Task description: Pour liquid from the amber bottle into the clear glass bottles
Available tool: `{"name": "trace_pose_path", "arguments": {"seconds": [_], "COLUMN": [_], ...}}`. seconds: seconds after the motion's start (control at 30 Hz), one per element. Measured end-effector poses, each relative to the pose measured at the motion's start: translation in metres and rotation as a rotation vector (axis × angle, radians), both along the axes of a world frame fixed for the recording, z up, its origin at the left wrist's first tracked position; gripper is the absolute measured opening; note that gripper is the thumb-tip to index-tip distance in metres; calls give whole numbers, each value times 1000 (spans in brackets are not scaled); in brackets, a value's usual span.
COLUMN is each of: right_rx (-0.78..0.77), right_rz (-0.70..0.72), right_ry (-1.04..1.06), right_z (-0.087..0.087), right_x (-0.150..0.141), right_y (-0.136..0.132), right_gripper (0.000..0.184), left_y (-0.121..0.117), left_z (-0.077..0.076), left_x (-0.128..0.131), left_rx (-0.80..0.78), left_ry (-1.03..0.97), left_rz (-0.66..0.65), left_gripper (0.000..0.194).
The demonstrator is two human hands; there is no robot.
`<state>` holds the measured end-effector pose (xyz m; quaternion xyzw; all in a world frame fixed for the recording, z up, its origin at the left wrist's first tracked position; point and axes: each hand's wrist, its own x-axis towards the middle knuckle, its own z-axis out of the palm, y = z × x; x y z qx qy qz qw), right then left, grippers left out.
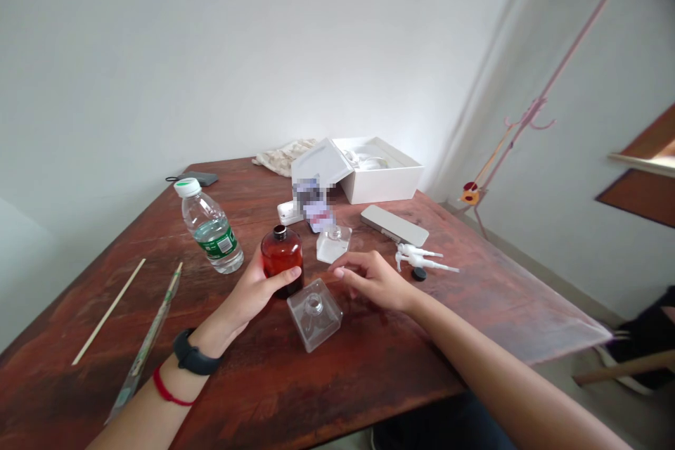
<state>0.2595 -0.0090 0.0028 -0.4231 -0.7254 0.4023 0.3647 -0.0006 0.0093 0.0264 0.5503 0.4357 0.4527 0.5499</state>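
Observation:
My left hand (pixel 252 292) is wrapped round an amber round bottle (pixel 282 255) with no cap, standing upright on the wooden table (pixel 369 365). My right hand (pixel 372 280) hovers just right of it, fingers loosely curled and pointing left, holding nothing I can see. A clear square glass bottle (pixel 315 313) stands in front of both hands, uncapped. A second clear square bottle (pixel 333 242) sits behind my right hand. Two white pump heads (pixel 422 258) and a small black cap (pixel 419 273) lie to the right.
A plastic water bottle (pixel 209 226) stands at the left. A wooden stick (pixel 108 312) and a wrapped stick (pixel 150 337) lie at the front left. An open white box (pixel 369 169), a flat grey case (pixel 394 225), a cloth (pixel 282 155) and a dark object (pixel 193 178) lie farther back.

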Motion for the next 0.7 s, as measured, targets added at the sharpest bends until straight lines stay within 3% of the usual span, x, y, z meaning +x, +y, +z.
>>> {"name": "trace_pose_path", "arguments": {"seconds": [0.27, 0.47, 0.7], "right_rx": [-140, 70, 91], "right_rz": [-58, -96, -126], "right_ry": [8, -85, -65], "right_z": [-3, -4, -3], "right_x": [0, 3, 2], "right_y": [-4, -1, -2], "right_gripper": [50, 50, 51], "left_y": [5, 10, 9], "left_z": [-10, -18, -18], "left_x": [-1, -3, 0], "left_rx": [5, 59, 93], "left_ry": [-28, -85, -106], "left_rz": [-10, 0, 15], "left_gripper": [70, 62, 60]}}
